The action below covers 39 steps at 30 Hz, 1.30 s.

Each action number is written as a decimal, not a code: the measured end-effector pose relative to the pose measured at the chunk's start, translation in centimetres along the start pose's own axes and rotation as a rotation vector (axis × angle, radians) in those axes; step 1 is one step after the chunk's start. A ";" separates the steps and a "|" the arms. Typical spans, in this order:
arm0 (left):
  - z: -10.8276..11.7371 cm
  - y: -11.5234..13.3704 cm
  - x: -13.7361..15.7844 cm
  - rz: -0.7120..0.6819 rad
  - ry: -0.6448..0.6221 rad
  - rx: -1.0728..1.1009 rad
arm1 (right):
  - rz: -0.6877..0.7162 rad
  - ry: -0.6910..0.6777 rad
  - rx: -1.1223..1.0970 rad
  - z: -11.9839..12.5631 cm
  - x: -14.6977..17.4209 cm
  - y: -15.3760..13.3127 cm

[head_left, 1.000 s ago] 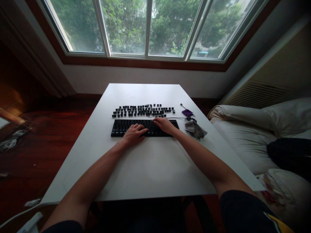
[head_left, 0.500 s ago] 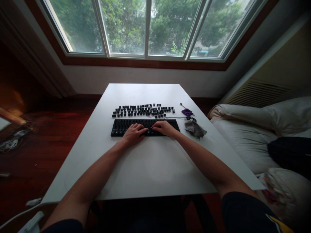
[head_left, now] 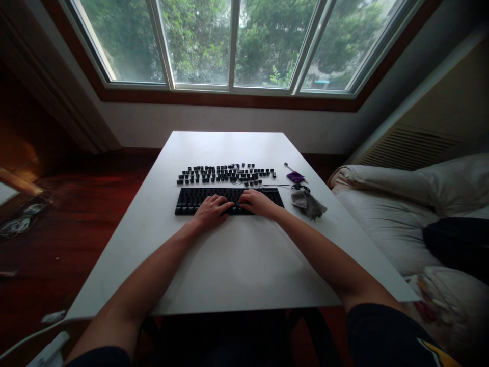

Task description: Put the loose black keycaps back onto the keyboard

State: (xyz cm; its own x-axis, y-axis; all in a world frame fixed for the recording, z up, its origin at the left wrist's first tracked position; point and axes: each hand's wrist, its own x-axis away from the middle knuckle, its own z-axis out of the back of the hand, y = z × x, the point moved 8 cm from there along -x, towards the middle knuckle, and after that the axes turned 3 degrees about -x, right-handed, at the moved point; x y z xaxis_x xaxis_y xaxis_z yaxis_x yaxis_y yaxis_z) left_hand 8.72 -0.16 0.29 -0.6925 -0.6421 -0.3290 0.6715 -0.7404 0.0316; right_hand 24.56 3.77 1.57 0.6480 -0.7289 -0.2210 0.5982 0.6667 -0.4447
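Beneath the left hand [head_left: 211,209] and right hand [head_left: 257,202] alike lies the black keyboard [head_left: 230,195], its long axis running left to right. The left, thumb spread, rests grasping nothing visible; the right is curled, and whether it pinches anything I cannot tell. Loose keys [head_left: 223,178] lie just beyond both. No writing is readable.

The short right sleeve [head_left: 378,334], perhaps navy, bears a yellow stripe [head_left: 443,357].
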 end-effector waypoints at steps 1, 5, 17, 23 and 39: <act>0.0 0.1 0.0 0.004 0.002 0.003 | -0.016 0.008 -0.017 0.0 0.0 0.1; 0.2 0.9 -0.4 0.014 0.022 0.006 | -0.069 0.061 -0.078 0.2 0.3 0.6; -1.1 3.1 -0.7 -0.046 0.000 -0.092 | -0.192 0.204 -0.126 3.1 -0.6 6.2; -1.4 3.5 -0.6 -0.113 -0.058 -0.077 | -0.182 0.245 0.334 3.8 -2.8 7.7; -1.8 3.8 -0.9 -0.072 -0.086 -0.129 | -0.137 -0.109 0.581 2.3 -6.5 7.7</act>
State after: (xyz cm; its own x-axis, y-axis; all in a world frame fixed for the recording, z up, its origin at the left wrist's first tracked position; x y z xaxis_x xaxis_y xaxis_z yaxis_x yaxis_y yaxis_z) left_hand 12.38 -2.03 -1.02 -0.7562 -0.6072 -0.2440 0.6439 -0.7568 -0.1125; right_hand 26.06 13.99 1.61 0.5727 -0.8146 -0.0916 0.8194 0.5659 0.0908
